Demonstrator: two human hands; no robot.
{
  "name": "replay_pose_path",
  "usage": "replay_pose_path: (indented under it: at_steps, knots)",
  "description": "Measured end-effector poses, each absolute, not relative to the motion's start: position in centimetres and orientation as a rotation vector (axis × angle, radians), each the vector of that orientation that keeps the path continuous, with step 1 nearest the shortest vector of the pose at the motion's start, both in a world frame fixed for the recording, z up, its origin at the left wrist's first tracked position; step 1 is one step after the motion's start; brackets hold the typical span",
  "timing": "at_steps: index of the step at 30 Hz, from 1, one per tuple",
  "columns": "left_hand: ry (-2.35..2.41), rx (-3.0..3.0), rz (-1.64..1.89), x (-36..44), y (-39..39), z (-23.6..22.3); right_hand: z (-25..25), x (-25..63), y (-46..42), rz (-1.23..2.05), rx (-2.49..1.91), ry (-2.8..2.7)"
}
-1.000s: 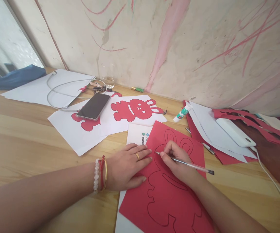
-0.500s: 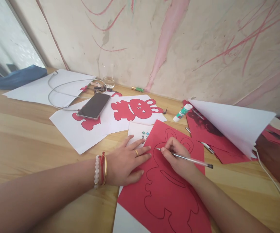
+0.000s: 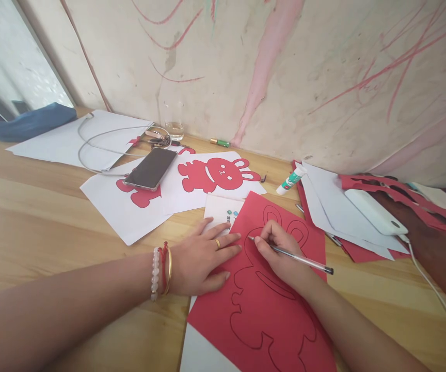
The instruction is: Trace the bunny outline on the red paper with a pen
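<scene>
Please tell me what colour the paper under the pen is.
The paper is red with a dark rabbit outline, shown in the head view.

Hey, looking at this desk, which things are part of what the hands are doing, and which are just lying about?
In use: the right hand gripping a pen, the left hand flat on the red paper with its rabbit outline.

Lying about: the phone, glass, keys, glue stick, power bank, red rabbit cut-out.

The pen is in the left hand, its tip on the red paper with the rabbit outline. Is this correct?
No: the head view shows the pen in the right hand, not the left. Its tip is on the red paper.
</scene>
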State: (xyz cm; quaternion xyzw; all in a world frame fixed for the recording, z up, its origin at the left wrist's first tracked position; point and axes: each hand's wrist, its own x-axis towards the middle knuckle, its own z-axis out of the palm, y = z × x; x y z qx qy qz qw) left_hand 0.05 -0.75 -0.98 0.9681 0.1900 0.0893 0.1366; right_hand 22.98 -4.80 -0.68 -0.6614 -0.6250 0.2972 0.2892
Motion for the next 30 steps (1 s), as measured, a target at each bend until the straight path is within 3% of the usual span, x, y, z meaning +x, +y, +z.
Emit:
replay_pose_path:
  at_steps: [30]
  knots:
    - [0.549, 2.791, 0.226, 0.09, -0.71, -0.72, -0.58, 22.96, -4.82, 0.745, -1.751, -1.726]
